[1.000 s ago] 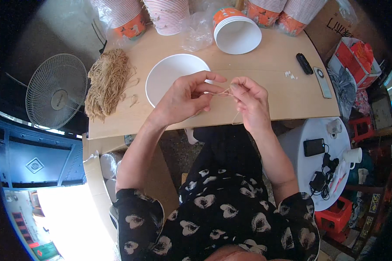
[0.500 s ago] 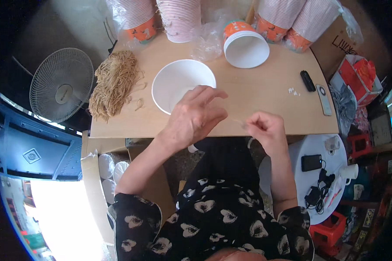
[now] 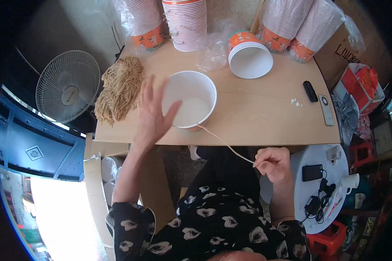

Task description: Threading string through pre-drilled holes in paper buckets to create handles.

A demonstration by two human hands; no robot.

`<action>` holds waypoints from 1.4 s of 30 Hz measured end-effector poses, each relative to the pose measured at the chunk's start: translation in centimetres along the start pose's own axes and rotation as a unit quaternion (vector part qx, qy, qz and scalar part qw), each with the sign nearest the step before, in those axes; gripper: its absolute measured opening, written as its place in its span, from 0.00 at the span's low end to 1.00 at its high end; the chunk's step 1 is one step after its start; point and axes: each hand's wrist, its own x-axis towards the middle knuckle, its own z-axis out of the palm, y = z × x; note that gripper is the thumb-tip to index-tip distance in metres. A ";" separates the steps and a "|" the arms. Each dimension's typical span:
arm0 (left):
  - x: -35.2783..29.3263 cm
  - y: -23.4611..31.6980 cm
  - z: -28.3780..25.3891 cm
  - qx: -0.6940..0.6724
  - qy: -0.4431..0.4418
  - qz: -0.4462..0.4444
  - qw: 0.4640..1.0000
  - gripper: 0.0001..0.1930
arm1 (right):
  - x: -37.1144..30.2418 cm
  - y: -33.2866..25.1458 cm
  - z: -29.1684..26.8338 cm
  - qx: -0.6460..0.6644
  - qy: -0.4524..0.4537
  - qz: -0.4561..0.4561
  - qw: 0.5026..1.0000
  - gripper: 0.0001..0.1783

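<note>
A white paper bucket (image 3: pixel 208 93) stands upright near the table's front edge, its inside facing up. From its near rim a thin tan cord (image 3: pixel 224 142) runs taut down to the right. My right hand (image 3: pixel 274 164) pinches the other end of this cord, out past the front edge. To the left of the bucket my left hand (image 3: pixel 151 114) is raised, with fingers spread and nothing in it. It overlaps the bucket's left side in the view. Beyond that hand lies a heap of tan cords (image 3: pixel 121 89).
Stacked paper buckets (image 3: pixel 185 26) line the back, some in plastic. Orange-printed nested buckets (image 3: pixel 250 58) lie tipped over. A black object (image 3: pixel 309 91) and a grey remote-like device (image 3: pixel 325 109) sit at right. A fan (image 3: pixel 68 87) stands left; a round white table (image 3: pixel 298 191) holds cables and a mug.
My left hand has moved left off the bucket's front and spread its fingers. My right hand has drawn back toward me, and the cord now stretches between it and the bucket.
</note>
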 end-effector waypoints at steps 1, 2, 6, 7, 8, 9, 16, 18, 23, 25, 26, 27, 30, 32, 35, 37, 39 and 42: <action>0.2 -1.2 0.4 -0.002 -0.001 -0.013 1.000 0.33 | 0.0 -0.3 0.5 -0.038 -0.014 0.020 0.999 0.05; 1.1 -2.3 0.6 -0.001 -0.002 -0.015 1.000 0.33 | 0.0 -0.9 0.8 -0.064 -0.038 0.028 0.997 0.04; 7.1 -4.8 2.9 -0.109 -0.124 -0.004 0.986 0.23 | -1.1 -2.1 2.3 -0.171 -0.043 0.009 0.984 0.03; 8.4 -5.0 3.3 -0.113 -0.138 0.063 0.982 0.20 | -1.3 -2.3 2.9 -0.196 -0.048 0.015 0.979 0.03; 9.5 -4.9 3.5 -0.113 -0.134 0.063 0.982 0.20 | -1.6 -2.6 3.7 -0.223 -0.050 0.020 0.973 0.03; 10.4 -4.7 3.7 -0.147 -0.173 0.081 0.970 0.17 | -1.7 -2.1 4.2 -0.241 -0.077 0.012 0.967 0.03; 13.0 0.5 7.7 -0.203 -0.323 0.198 0.903 0.12 | -0.7 2.6 6.7 -0.221 -0.079 0.082 0.969 0.06; 11.0 2.2 6.8 -0.215 -0.230 0.257 0.914 0.11 | 0.3 4.2 7.3 -0.173 -0.069 0.121 0.975 0.08; 3.4 8.0 -1.4 -0.348 -0.270 0.105 0.892 0.15 | 2.6 5.5 7.5 -0.115 -0.034 0.129 0.984 0.07; -0.1 9.1 -3.6 -0.339 -0.265 0.104 0.897 0.23 | 3.0 5.6 7.8 -0.041 -0.005 0.069 0.997 0.08; -1.3 9.5 -4.4 -0.333 -0.275 0.075 0.899 0.26 | 3.0 5.7 6.8 -0.094 -0.045 0.002 0.995 0.07; -2.1 9.4 -4.9 -0.352 -0.331 0.032 0.875 0.31 | 2.9 6.0 6.9 -0.085 -0.011 0.037 0.996 0.07; -4.3 9.0 -4.3 -0.389 -0.288 0.008 0.875 0.20 | 2.7 5.9 6.3 -0.078 0.016 0.090 0.993 0.07; -5.0 7.8 -4.0 -0.370 -0.279 0.030 0.885 0.16 | 2.3 4.6 5.7 -0.131 -0.005 0.108 0.985 0.08; -5.8 7.3 -3.5 -0.373 -0.243 0.059 0.893 0.07 | 1.6 4.0 4.8 -0.167 0.037 0.085 0.982 0.06; -6.2 7.2 -3.4 -0.360 -0.263 0.035 0.895 0.05 | 1.1 3.9 4.5 -0.176 0.042 0.083 0.980 0.05; -6.4 7.8 -3.1 -0.377 -0.277 0.015 0.883 0.04 | 1.1 3.7 4.8 -0.249 0.012 0.094 0.964 0.07; -6.8 8.3 -2.8 -0.411 -0.256 -0.043 0.874 0.02 | 1.3 4.2 4.4 -0.189 0.068 0.054 0.978 0.06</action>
